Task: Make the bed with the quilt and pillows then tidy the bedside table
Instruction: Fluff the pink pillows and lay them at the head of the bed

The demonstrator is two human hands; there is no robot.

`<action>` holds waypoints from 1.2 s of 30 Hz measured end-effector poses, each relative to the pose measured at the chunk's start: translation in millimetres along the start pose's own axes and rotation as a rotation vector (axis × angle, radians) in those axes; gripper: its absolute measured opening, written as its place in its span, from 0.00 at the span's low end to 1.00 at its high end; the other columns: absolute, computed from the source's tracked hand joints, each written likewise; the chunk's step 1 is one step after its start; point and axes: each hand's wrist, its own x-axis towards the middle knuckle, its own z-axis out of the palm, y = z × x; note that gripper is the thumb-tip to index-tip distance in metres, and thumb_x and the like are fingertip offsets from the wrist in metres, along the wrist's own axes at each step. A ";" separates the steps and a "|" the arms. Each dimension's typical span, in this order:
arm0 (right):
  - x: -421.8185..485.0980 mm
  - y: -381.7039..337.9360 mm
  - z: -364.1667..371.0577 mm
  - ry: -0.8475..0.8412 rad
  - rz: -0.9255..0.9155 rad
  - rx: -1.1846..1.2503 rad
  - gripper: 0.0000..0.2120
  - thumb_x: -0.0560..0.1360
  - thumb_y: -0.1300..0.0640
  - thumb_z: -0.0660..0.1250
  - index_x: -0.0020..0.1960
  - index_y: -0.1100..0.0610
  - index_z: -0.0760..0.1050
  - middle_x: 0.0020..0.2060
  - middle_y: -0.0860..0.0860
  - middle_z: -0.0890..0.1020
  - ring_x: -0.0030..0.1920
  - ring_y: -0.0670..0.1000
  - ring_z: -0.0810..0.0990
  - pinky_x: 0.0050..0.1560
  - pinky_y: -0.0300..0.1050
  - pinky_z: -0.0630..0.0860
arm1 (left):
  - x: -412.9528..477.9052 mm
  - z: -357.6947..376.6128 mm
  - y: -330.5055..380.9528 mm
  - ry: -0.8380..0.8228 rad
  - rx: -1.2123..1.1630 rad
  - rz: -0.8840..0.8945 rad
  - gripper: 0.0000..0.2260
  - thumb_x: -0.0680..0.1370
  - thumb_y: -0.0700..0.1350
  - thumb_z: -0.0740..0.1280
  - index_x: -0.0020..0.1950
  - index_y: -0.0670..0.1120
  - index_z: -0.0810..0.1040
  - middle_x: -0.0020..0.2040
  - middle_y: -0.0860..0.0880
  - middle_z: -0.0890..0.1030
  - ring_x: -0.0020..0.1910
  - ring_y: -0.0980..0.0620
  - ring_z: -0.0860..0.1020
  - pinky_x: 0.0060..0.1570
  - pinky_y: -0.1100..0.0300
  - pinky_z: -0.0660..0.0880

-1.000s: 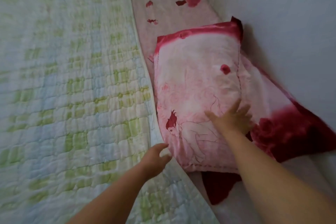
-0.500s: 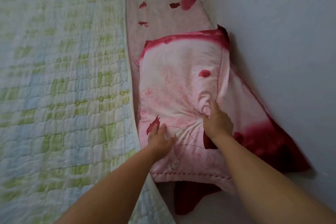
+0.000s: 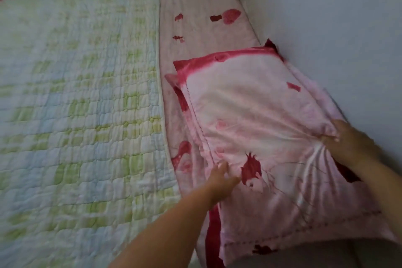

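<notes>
Left hand (image 3: 219, 178) lies open, fingers straight, on the pillow (image 3: 250, 115) at its near left edge, holding nothing. Right hand (image 3: 350, 143) has a pinch of cover bunched up on the pillow's right side, with creases fanning out from it. My worry: tugging by the cloth alone could twist the cover round the filling, or skid the pillow onto the quilt (image 3: 76, 104) just left of it. The only container is that cover, stuffed full. Past the pillow is bare sheet (image 3: 195, 28), and the wall (image 3: 326, 17) is tight on its right.
</notes>
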 end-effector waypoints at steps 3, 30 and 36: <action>-1.4 -7.2 22.0 -0.141 0.067 -0.076 0.20 0.78 0.45 0.58 0.67 0.51 0.70 0.62 0.64 0.74 0.57 0.65 0.75 0.57 0.57 0.74 | 2.8 6.9 -11.1 -0.009 0.005 0.039 0.32 0.80 0.55 0.62 0.79 0.51 0.50 0.79 0.51 0.42 0.78 0.46 0.47 0.75 0.48 0.53; 19.4 -421.5 282.9 -0.159 -0.490 0.287 0.19 0.78 0.51 0.61 0.66 0.55 0.63 0.61 0.59 0.67 0.58 0.62 0.71 0.57 0.52 0.70 | 141.8 -140.4 -163.4 0.281 0.559 -0.073 0.21 0.74 0.58 0.69 0.57 0.44 0.78 0.55 0.42 0.79 0.54 0.44 0.79 0.50 0.56 0.75; 50.1 -465.8 295.8 -0.097 -0.430 0.317 0.20 0.79 0.49 0.60 0.69 0.51 0.62 0.63 0.59 0.66 0.60 0.61 0.69 0.56 0.52 0.69 | 153.6 -150.6 -169.6 0.183 0.699 0.065 0.12 0.80 0.44 0.60 0.58 0.39 0.77 0.57 0.40 0.79 0.57 0.41 0.77 0.53 0.53 0.74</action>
